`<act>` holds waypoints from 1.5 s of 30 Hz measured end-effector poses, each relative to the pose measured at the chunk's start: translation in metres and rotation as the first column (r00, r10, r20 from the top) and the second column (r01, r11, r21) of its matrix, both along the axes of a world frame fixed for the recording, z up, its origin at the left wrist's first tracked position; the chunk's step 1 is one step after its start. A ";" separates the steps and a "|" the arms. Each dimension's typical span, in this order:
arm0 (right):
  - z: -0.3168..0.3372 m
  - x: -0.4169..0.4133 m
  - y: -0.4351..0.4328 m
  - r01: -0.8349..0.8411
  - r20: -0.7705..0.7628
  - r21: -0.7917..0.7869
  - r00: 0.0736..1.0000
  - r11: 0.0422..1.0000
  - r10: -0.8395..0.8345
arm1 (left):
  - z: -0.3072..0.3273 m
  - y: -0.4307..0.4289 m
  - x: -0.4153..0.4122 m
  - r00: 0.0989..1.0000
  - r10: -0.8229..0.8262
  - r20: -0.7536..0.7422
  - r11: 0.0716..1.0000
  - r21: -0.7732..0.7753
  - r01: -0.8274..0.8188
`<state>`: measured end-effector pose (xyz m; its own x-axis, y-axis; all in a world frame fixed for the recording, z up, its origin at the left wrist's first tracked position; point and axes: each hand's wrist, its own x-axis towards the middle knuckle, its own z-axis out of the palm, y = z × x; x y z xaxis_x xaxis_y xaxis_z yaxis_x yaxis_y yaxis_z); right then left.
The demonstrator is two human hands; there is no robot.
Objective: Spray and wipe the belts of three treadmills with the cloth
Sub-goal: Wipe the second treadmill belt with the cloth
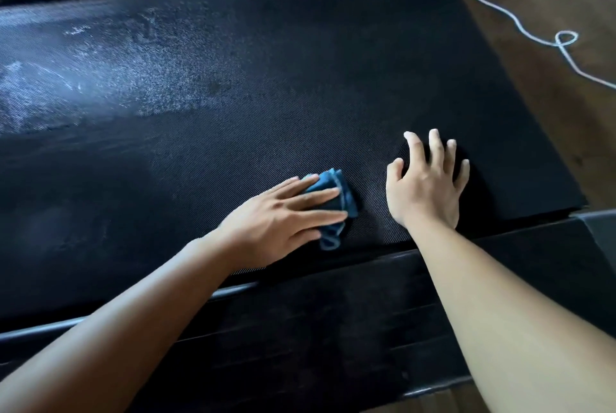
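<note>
Dark belt [333, 79] cropped left, left hand [276, 222] half hiding cloth [348, 201]

No text, label, brand or number can be read anywhere.

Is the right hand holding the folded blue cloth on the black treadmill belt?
No, the left hand presses the folded blue cloth onto the black belt; the right hand is bare.
</note>
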<state>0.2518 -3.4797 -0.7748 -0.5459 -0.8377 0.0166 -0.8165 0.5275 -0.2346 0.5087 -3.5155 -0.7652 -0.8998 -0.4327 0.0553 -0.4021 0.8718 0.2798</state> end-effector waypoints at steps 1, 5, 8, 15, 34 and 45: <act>0.000 0.000 0.000 0.001 -0.001 -0.003 1.000 1.000 -0.001 | 0.001 0.005 0.017 1.000 0.013 0.004 1.000 -0.005 -0.013; -0.001 -0.001 0.001 0.002 0.006 0.000 1.000 1.000 -0.002 | 0.002 0.015 0.061 0.998 0.066 0.023 0.998 0.013 -0.066; -0.001 0.000 0.000 0.001 -0.003 -0.002 1.000 1.000 -0.001 | 0.003 0.011 0.051 0.996 0.079 0.044 0.996 0.025 -0.080; 0.001 0.003 -0.001 0.007 0.021 0.003 1.000 1.000 -0.007 | -0.002 0.002 -0.041 1.000 -0.026 -0.003 1.000 -0.007 0.026; 0.000 0.001 0.000 -0.003 0.015 -0.011 1.000 1.000 0.003 | -0.002 0.005 0.007 0.993 0.111 -0.033 0.994 0.000 -0.111; 0.000 -0.001 0.000 -0.001 0.018 0.000 1.000 1.000 0.001 | -0.012 -0.005 -0.027 0.925 0.371 -0.088 0.927 -0.022 -0.374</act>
<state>0.2510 -3.4797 -0.7748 -0.5450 -0.8384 0.0069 -0.8130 0.5264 -0.2489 0.4814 -3.5207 -0.7770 -0.6662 -0.7318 0.1439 -0.6769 0.6742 0.2954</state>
